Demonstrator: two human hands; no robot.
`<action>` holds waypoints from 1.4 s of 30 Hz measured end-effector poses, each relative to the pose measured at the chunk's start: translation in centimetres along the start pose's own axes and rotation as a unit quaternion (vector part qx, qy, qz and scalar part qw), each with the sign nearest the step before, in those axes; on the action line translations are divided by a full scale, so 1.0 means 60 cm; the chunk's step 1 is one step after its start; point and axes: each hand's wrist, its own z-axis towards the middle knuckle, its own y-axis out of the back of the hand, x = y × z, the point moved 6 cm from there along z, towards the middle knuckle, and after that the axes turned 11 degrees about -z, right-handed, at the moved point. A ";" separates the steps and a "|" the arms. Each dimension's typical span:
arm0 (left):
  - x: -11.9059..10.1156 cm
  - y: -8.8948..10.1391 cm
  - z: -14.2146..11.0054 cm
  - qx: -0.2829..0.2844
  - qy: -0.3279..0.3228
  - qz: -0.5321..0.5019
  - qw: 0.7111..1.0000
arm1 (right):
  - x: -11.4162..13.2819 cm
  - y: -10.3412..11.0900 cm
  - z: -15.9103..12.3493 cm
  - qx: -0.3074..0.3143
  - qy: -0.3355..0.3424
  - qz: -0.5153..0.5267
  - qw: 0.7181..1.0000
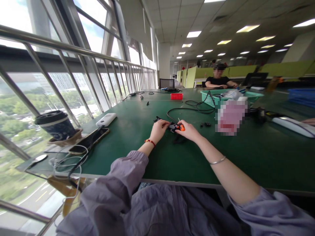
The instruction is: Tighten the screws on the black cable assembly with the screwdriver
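Close together over the middle of the green table, both my hands are at a small black device (173, 127). My left hand (158, 131) is closed, its fingertips pinching the device's left side. In my right hand (189, 130) is a small tool with an orange handle (182, 127), held against or just beside the device. Its exact kind is hard to make out, as the fingers cover much of it. Under and beside my hands lies a dark strap-like piece (179, 140). A pair of small black parts (206, 124) rests to the right of my right hand.
A green basket (208, 98) with cables and bags stands back right, near a pink package (231, 118). Farther back are a red box (176, 96) and a seated person (219, 80). Leftward lie a paper cup (57, 126), phone (90, 141) and white power bank (106, 120).
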 end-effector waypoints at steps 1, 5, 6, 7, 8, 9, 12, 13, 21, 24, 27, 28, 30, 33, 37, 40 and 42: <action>0.000 -0.005 0.005 -0.007 0.000 -0.006 1.000 | 0.001 0.000 0.000 0.002 -0.001 0.000 1.000; 0.001 -0.021 0.014 -0.006 -0.005 0.011 1.000 | 0.004 0.000 -0.002 0.017 -0.005 0.006 1.000; 0.002 -0.023 0.014 -0.004 -0.006 0.022 1.000 | 0.004 0.000 -0.002 0.019 -0.005 0.006 1.000; 0.003 -0.024 0.013 0.000 -0.006 0.033 0.999 | 0.004 0.000 -0.002 0.019 -0.004 0.004 1.000; 0.004 -0.025 0.013 0.006 -0.004 0.044 0.999 | 0.004 0.000 -0.002 0.018 -0.003 0.002 1.000; 0.004 -0.026 0.012 0.014 -0.001 0.057 0.998 | 0.004 0.000 -0.002 0.017 -0.001 0.000 1.000; 0.002 -0.026 0.009 0.053 0.008 0.107 0.993 | 0.004 -0.001 -0.001 0.019 0.004 0.000 1.000; -0.001 -0.025 0.007 0.074 0.004 0.127 0.989 | 0.003 -0.001 -0.001 0.021 0.005 0.003 1.000; -0.003 0.032 -0.020 0.203 0.006 0.222 0.954 | 0.004 0.006 -0.008 0.044 0.009 0.020 0.999; -0.007 0.036 -0.028 0.258 -0.006 0.224 0.940 | 0.006 0.009 -0.010 0.051 0.009 0.021 0.998; -0.012 0.032 -0.030 0.270 -0.010 0.244 0.932 | 0.006 0.009 -0.011 0.054 0.007 0.020 0.998; -0.013 0.029 -0.029 0.268 -0.011 0.250 0.930 | 0.006 0.009 -0.011 0.054 0.006 0.021 0.998; -0.013 0.023 -0.028 0.264 -0.016 0.253 0.930 | 0.006 0.008 -0.011 0.052 0.005 0.022 0.998; -0.011 0.015 -0.025 0.248 -0.027 0.240 0.938 | 0.005 0.007 -0.010 0.048 0.009 0.023 0.999; -0.013 0.003 -0.015 0.183 -0.029 0.168 0.968 | 0.003 0.004 -0.007 0.047 0.012 0.024 0.999; -0.023 -0.008 -0.003 0.098 -0.031 0.106 0.989 | 0.003 0.001 -0.004 0.047 0.011 0.023 0.999; -0.028 -0.020 0.002 0.075 -0.036 0.100 0.991 | 0.004 0.000 -0.004 0.046 0.013 0.026 0.999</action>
